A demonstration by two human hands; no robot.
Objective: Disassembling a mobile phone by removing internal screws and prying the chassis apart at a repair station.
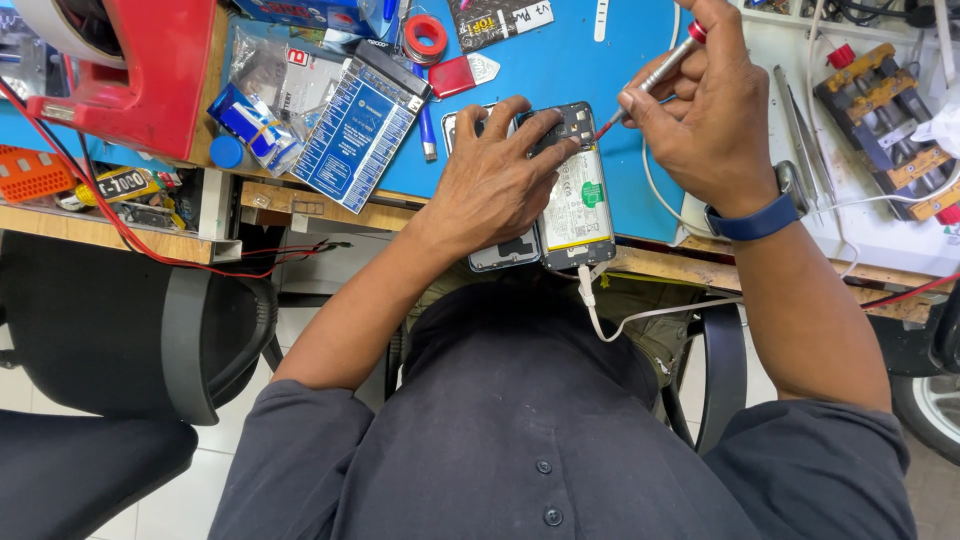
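Left hand (495,185) presses spread fingers flat on an opened phone (572,190), while right hand (700,110) pinches a screwdriver (650,78) at its top corner; steady pressure seems wise.

Two hands work at the table: a left hand (497,185) and a right hand (705,110). There are two phones, one opened phone (575,195) and one beside it (505,250), one screwdriver (650,78), and one white cable (640,315). One solder reel (426,36), one pair of tweezers (800,130) and one blue wristband (755,222) also show.
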